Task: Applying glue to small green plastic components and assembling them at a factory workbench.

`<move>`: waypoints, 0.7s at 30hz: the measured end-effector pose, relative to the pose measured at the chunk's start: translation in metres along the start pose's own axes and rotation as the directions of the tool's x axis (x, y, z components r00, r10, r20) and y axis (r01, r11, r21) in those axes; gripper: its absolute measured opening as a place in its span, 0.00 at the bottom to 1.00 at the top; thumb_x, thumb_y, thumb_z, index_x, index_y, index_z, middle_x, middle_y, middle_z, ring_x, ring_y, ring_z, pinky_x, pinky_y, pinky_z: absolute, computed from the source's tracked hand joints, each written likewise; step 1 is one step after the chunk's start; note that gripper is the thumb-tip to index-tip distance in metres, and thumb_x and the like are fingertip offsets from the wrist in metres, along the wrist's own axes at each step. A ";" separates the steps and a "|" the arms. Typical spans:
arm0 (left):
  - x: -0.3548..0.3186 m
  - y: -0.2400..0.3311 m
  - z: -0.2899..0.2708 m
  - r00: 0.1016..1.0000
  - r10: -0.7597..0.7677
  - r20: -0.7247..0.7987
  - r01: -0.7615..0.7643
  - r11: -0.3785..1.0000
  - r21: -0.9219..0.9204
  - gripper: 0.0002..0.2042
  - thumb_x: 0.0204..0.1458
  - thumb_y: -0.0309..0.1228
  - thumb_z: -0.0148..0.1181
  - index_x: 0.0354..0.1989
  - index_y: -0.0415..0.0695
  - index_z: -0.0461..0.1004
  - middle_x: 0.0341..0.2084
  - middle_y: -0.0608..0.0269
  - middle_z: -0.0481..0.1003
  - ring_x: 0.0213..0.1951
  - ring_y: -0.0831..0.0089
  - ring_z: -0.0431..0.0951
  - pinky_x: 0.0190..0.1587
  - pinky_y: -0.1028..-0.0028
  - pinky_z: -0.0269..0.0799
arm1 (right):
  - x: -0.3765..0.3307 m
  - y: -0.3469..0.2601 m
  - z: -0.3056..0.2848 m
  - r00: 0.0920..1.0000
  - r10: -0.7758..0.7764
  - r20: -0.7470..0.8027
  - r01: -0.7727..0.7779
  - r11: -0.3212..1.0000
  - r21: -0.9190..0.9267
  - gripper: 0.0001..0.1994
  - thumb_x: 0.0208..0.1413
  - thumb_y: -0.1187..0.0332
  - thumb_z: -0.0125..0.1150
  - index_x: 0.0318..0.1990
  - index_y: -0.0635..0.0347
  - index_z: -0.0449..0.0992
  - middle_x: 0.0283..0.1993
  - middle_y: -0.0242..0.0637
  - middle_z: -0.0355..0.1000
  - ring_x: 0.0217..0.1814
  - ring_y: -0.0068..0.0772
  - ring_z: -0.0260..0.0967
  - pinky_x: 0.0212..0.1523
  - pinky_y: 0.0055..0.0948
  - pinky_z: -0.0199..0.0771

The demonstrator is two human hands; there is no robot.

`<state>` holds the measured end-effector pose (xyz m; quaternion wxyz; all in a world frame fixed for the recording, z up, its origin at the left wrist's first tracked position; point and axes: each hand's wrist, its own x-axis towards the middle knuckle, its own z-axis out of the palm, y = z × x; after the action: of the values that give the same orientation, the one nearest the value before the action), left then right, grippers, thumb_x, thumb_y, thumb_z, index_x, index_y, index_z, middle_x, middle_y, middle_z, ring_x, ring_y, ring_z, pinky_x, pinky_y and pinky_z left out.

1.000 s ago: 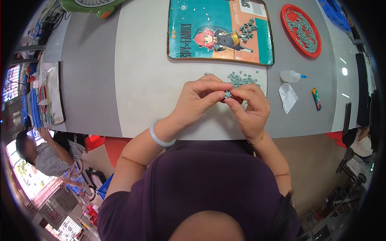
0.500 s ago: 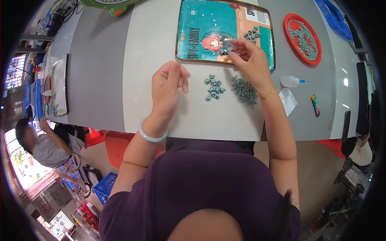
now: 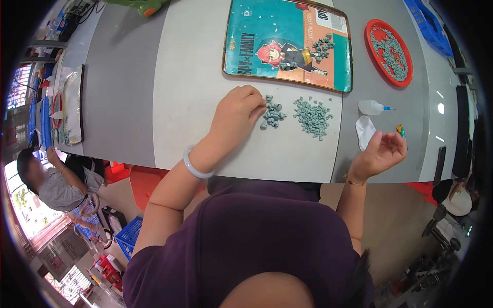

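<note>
**Worktop (image 3: pixel 179 102) with cluster of grey-green pieces (image 3: pixel 273 114), upper centre of the frame**

Worktop: white panel flanked by grey ones, spanning the upper half of the frame.

Printed tray (image 3: pixel 272 20): teal and orange, cartoon figure, dark rim; top of the frame, right of centre.

Red dish (image 3: pixel 410 66): spread with small grey-green chips; upper right.

Left hand (image 3: pixel 237 114): just above mid-frame, back uppermost, fingers bent, tips at the left edge of the cluster; whether they grip a piece cannot be told.

Right hand (image 3: pixel 379 156): right of centre, well apart from the left, fingers loosely curled, thumb clear of them.

Pile of small chips (image 3: pixel 313 119): grey-green, loose; right of the cluster, below the printed tray.

Cluster of grey-green pieces: coarser than the chips; between left hand and pile.

Chunks (image 3: pixel 323 47): dark grey-green, grouped on the printed tray's right part.

White tissue (image 3: pixel 365 132): crumpled, just beyond the right hand.

Bottle (image 3: pixel 368 107): translucent, blue-tipped, lying above the tissue.

Tube (image 3: pixel 400 130): multicoloured, partly hidden by the right hand's fingers; contact cannot be told.
</note>
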<state>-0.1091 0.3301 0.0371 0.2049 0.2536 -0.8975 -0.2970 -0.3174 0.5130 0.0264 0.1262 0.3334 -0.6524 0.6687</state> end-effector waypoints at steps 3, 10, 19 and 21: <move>-0.001 -0.003 0.000 0.999 -0.002 -0.034 0.001 1.000 -0.031 0.08 0.39 0.20 0.60 0.29 0.38 0.71 0.29 0.60 0.72 0.34 0.62 0.72 0.35 0.69 0.69 | 0.015 0.011 -0.003 0.994 0.100 -0.041 -0.106 0.977 -0.186 0.24 0.44 0.77 0.61 0.50 0.63 0.61 0.42 0.35 0.64 0.45 0.25 0.60 0.47 0.26 0.59; -0.012 0.022 -0.020 0.974 -0.200 0.103 0.199 0.550 -0.811 0.08 0.47 0.17 0.55 0.37 0.37 0.72 0.35 0.58 0.72 0.37 0.71 0.75 0.42 0.75 0.72 | 0.035 0.023 -0.005 0.784 0.445 0.433 -0.215 0.849 -0.483 0.19 0.50 0.70 0.58 0.51 0.62 0.65 0.46 0.36 0.67 0.46 0.26 0.65 0.47 0.26 0.63; -0.019 0.059 -0.028 0.793 -0.382 0.475 0.543 0.089 -0.835 0.10 0.46 0.17 0.56 0.39 0.33 0.71 0.38 0.56 0.72 0.41 0.68 0.75 0.44 0.78 0.71 | 0.007 -0.059 0.013 0.412 0.473 0.779 -0.758 0.653 0.004 0.16 0.53 0.69 0.53 0.49 0.62 0.62 0.39 0.38 0.68 0.42 0.29 0.66 0.39 0.24 0.66; -0.027 0.055 -0.018 0.856 -0.335 0.394 0.464 0.164 -0.870 0.10 0.46 0.17 0.57 0.39 0.33 0.71 0.37 0.56 0.72 0.40 0.69 0.76 0.43 0.79 0.71 | 0.002 -0.066 0.014 0.414 0.461 0.785 -0.717 0.697 -0.031 0.16 0.50 0.73 0.56 0.48 0.63 0.64 0.38 0.37 0.68 0.42 0.28 0.66 0.40 0.24 0.66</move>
<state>-0.0969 0.3761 0.0795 0.1785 0.2911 -0.4521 -0.8240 -0.2755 0.5068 0.0783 -0.4522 0.3349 -0.6044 0.5639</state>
